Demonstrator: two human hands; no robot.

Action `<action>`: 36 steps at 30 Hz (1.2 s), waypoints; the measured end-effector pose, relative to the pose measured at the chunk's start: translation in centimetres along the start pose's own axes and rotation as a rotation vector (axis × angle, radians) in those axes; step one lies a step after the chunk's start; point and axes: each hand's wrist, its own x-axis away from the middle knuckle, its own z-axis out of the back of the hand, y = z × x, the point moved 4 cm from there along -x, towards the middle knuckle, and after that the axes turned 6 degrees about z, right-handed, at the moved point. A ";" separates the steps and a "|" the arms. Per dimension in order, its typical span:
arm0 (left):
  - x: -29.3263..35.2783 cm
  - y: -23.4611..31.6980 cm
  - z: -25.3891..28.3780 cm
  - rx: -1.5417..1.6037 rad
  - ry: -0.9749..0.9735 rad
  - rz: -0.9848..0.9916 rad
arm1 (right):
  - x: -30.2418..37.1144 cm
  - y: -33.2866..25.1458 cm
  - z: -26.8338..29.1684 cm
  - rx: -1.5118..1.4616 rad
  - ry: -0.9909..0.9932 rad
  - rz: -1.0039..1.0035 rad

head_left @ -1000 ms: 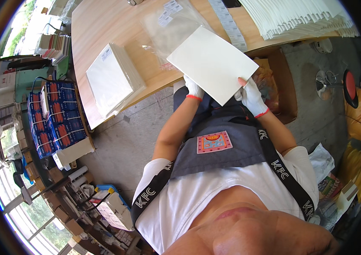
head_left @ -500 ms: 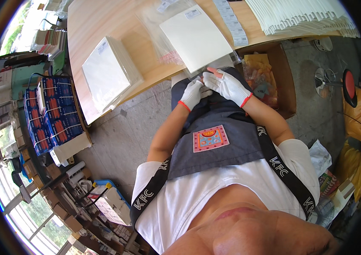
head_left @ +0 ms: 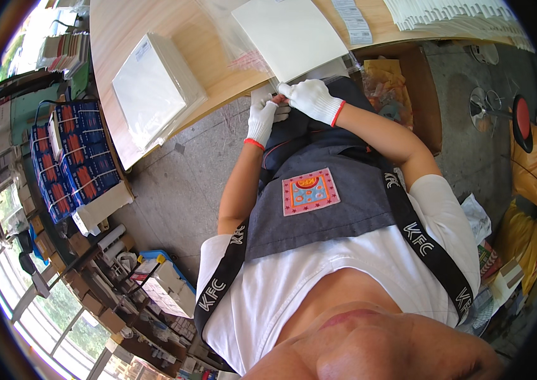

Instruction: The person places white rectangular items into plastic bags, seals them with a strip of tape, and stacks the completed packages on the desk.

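My two hands, in white gloves with red cuffs, meet at the table's near edge, just below a white rectangular sheet (head_left: 290, 41). My left hand (head_left: 262, 120) has its fingers curled, with a bare fingertip showing beyond the glove. Against that fingertip press the closed fingers of my right hand (head_left: 312, 101), back of the hand up. Whatever lies between them, if anything, is too small to make out. Clear plastic film (head_left: 227, 41) spreads beside and under the sheet, which reaches slightly over the table edge.
A stack of plastic-wrapped white sheets (head_left: 148, 92) sits at the left of the wooden table (head_left: 214, 76). A label strip (head_left: 352, 22) and piled white items (head_left: 455, 14) are at the right. Below stands a cardboard box (head_left: 430, 104) holding yellow packets (head_left: 385, 88); a red-topped stool (head_left: 521, 126) is beyond.
My right hand has turned from palm showing to back up, its fingers closing at my left fingertips. Both hands have shifted left and away from me. The whole view has moved slightly.
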 end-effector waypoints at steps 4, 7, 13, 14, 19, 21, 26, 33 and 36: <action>-1.0 -1.6 0.6 0.128 0.003 0.021 | 0.3 -0.2 0.1 -0.047 0.034 0.257; -0.5 -1.1 0.3 0.122 0.021 -0.010 | 3.9 4.5 1.6 -1.169 0.054 -0.251; 0.5 -0.5 1.5 -0.164 0.016 -0.144 | 27.7 28.9 -0.2 -1.689 1.525 -0.932; 0.2 -0.6 2.1 -0.163 0.032 -0.239 | 30.1 28.8 -1.2 -1.486 1.257 -1.027; 3.5 4.6 -0.6 -1.260 0.554 -1.313 | 28.5 23.2 -2.2 0.115 -0.647 -0.664; 2.9 5.3 -2.0 -1.353 0.474 -1.455 | 20.1 19.4 2.3 0.083 -0.187 -0.498; 2.6 5.6 -3.4 -1.173 0.201 -1.629 | 8.0 11.6 6.9 0.224 0.614 0.229; 0.5 0.6 1.5 -0.714 0.483 -0.900 | 7.0 12.1 0.3 -0.448 0.514 -0.184; -1.2 -1.0 1.8 -0.121 0.502 -0.668 | 6.7 11.7 -3.4 -0.960 0.652 -0.676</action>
